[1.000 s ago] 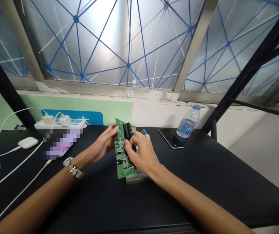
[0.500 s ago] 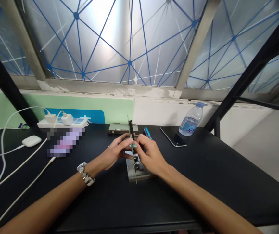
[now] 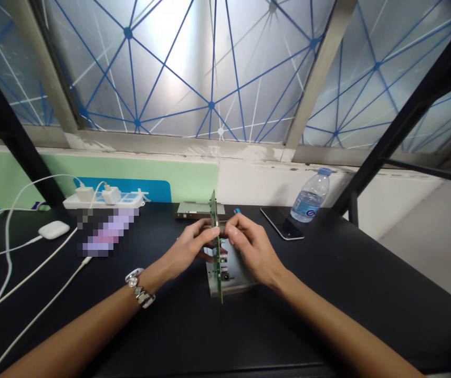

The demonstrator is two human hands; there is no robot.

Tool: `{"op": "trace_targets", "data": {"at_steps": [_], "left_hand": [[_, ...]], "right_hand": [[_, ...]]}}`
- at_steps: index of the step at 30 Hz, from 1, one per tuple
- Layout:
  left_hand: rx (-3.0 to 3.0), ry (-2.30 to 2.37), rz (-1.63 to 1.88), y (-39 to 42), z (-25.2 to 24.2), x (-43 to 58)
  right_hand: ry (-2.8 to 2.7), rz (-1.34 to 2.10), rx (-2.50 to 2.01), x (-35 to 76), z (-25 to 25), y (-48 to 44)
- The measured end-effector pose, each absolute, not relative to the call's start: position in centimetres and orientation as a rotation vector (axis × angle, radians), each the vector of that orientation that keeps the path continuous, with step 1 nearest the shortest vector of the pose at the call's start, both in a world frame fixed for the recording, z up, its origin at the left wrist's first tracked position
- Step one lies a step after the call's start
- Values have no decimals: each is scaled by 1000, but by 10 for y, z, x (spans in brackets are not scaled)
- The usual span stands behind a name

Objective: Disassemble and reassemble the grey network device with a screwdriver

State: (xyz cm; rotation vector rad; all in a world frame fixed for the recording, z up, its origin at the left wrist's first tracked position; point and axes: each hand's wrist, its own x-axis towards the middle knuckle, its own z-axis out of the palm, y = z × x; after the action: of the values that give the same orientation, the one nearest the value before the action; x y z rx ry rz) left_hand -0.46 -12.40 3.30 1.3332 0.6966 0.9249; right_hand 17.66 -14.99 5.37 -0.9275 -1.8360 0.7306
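The left hand (image 3: 188, 248) and the right hand (image 3: 249, 247) are both gripping a green circuit board (image 3: 217, 252), which is standing on edge above the black table (image 3: 327, 294), so that only its thin side is showing to the camera. The left hand is closing its fingers against the board's left face, thumb near the top edge, and a metal wristwatch (image 3: 140, 289) is sitting on that wrist. The right hand is pinching the board from the other side, fingertips curled in near the upper part of the edge. Directly under and behind the board a grey metal plate (image 3: 231, 281) is lying flat on the table, partly hidden by the right hand. Just beyond the hands another flat grey metal piece (image 3: 191, 210) is resting near the wall, and the blue tip of a small tool (image 3: 237, 211) is poking out above the right hand's knuckles. To the right a dark phone (image 3: 282, 223) is lying face up, with a clear water bottle (image 3: 307, 197) standing just beside its far end. On the left a white power strip (image 3: 105, 198) with chargers plugged in is sitting against the wall, white cables (image 3: 24, 278) are trailing across the table, and a small white case (image 3: 54, 229) is lying near them.
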Motion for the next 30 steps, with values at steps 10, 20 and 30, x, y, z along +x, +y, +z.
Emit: {"op": "trace_targets", "data": {"at_steps": [10, 20, 30], "left_hand": [[1371, 700, 879, -123, 41, -12], [1399, 825, 797, -119, 48, -52], [1349, 667, 885, -120, 46, -50]], "right_hand": [[-1832, 857, -898, 186, 66, -155], [-1802, 1100, -902, 219, 55, -143], [-1736, 1181, -995, 218, 37, -131]]}}
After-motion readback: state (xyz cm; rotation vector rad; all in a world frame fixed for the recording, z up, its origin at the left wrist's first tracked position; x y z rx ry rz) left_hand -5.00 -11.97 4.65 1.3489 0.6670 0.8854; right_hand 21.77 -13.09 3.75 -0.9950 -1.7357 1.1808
